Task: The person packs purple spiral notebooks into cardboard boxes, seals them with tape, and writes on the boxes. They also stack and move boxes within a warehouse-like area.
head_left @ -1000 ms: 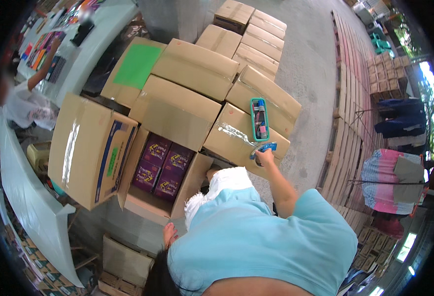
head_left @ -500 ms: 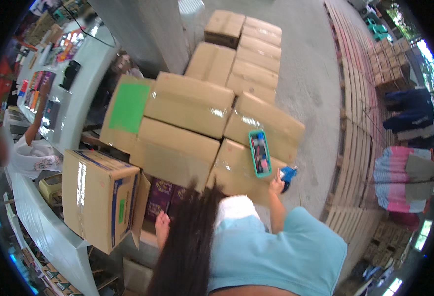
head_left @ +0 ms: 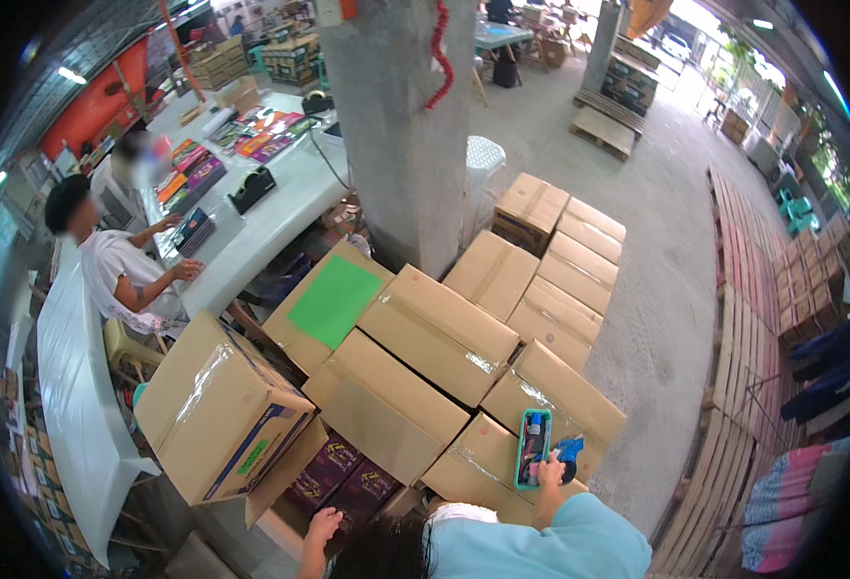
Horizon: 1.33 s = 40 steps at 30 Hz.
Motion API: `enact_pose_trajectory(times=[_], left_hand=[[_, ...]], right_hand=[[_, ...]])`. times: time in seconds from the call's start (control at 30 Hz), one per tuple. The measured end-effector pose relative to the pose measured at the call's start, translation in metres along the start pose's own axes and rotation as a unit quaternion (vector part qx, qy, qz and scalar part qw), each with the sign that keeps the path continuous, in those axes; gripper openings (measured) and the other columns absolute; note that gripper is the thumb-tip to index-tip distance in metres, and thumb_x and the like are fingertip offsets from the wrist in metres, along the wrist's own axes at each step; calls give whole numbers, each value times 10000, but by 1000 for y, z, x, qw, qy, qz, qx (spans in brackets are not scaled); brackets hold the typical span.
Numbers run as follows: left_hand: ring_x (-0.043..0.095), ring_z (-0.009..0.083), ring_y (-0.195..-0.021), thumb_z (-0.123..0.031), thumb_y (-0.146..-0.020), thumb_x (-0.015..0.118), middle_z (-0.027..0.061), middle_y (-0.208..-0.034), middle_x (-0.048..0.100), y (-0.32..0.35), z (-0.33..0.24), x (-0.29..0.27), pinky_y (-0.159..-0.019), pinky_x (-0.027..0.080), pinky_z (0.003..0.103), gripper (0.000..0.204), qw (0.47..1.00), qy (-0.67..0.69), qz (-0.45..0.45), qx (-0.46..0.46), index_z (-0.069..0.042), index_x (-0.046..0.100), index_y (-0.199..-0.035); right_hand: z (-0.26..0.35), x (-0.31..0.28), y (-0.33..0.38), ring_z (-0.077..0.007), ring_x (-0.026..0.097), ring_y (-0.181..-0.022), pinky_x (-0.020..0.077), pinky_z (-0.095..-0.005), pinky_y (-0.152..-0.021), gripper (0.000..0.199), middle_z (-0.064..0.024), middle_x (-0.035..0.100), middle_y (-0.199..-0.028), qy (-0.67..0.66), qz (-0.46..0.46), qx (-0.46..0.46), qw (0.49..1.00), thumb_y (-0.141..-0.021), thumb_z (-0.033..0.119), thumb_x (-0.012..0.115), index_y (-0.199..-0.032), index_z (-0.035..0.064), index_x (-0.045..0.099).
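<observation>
My right hand [head_left: 551,473] is closed around a blue tape dispenser [head_left: 570,452] with a dark roll, above the closed carton at the near right. Beside it on the cartons lies a teal tray [head_left: 518,473] of small tools, among them a blue-capped item. My left hand [head_left: 324,526], fingers curled together, is at the near edge of an open carton [head_left: 277,526]. Inside that carton lie purple printed boxes [head_left: 363,490]. What the left fingers hold, if anything, is too small to tell. Dark hair hides the area between my arms.
Closed brown cartons [head_left: 439,323] stand grouped ahead, one with a green sheet [head_left: 336,301]. A large carton [head_left: 214,400] stands at left. Beyond are a concrete pillar [head_left: 396,145] and a worktable [head_left: 294,193] with two people. Wooden pallets [head_left: 738,357] line the right.
The view has tilted up, showing more of the room. My right hand has brought the tape dispenser in closer to the tray. My left hand stays by the open carton.
</observation>
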<state>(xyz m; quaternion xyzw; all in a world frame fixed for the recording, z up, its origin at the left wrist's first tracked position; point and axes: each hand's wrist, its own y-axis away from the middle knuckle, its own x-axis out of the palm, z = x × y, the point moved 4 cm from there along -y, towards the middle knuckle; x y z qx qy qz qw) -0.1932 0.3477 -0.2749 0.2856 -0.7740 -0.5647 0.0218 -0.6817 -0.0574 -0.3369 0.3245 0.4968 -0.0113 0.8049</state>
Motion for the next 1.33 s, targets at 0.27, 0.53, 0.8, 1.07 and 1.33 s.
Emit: enact_pose_trajectory(times=[0.27, 0.53, 0.8, 1.07, 1.33], left_hand=[[611, 256, -1037, -312, -835, 658, 162, -1132, 634, 6, -34, -3, -889, 464, 340, 532, 980, -67, -43, 182, -1, 522, -1245], [544, 127, -653, -334, -832, 656, 41, -920, 638, 40, 49, 10, -512, 436, 293, 505, 995, 8, -19, 98, -71, 533, -1244], [599, 205, -766, -397, -834, 649, 73, -995, 641, 21, 214, 76, -600, 481, 391, 529, 965, -178, 157, 115, -99, 534, -1255], [572, 173, -637, -414, -796, 695, 61, -845, 646, 31, 221, 148, -521, 458, 361, 538, 965, -150, 136, 165, -83, 562, -1199], [628, 194, -726, -394, -776, 693, 89, -875, 674, 82, 179, 232, -598, 511, 365, 495, 969, -175, 65, 163, -49, 627, -1125]], right_hand=[[-2, 2, 33, -430, 538, -942, 430, -479, -835, 368, -264, 567, -973, -35, -101, -166, 980, -813, 205, 542, -1163, 92, 572], [-60, -19, 114, -444, 551, -863, 422, -492, -796, 352, -298, 593, -917, -120, -195, -230, 946, -831, 222, 517, -1131, 54, 591], [-178, -86, 222, -438, 561, -856, 427, -482, -794, 367, -291, 604, -925, -111, -240, -230, 937, -828, 202, 534, -1127, -4, 586], [-349, -124, 279, -428, 568, -873, 430, -481, -797, 376, -286, 608, -928, -85, -259, -97, 957, -829, 219, 527, -1140, 19, 597], [-532, -175, 270, -419, 588, -896, 453, -465, -797, 390, -249, 638, -933, -81, -246, -19, 966, -829, 264, 534, -1155, 63, 606]])
